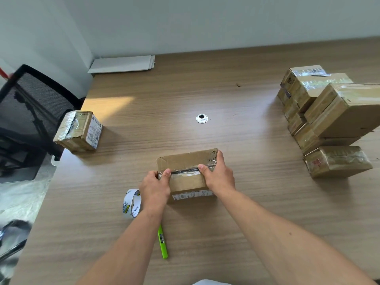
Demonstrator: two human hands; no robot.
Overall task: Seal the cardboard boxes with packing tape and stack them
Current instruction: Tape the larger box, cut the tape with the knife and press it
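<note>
A small brown cardboard box (185, 163) lies on the wooden table (226, 99) in front of me, with clear tape along its top seam. My left hand (155, 189) grips the box's left end, thumb on the seam. My right hand (219, 174) grips the right end, thumb on the tape and fingers wrapped over the far corner. A roll of clear packing tape (131, 203) stands on edge just left of my left wrist. A green utility knife (162, 242) lies on the table below my left forearm.
Several taped boxes (329, 120) are piled at the right of the table. One taped box (79, 130) stands on the left edge, next to a black mesh chair (30, 112). A cable grommet (202, 118) sits mid-table. White sheets (123, 63) lie at the back.
</note>
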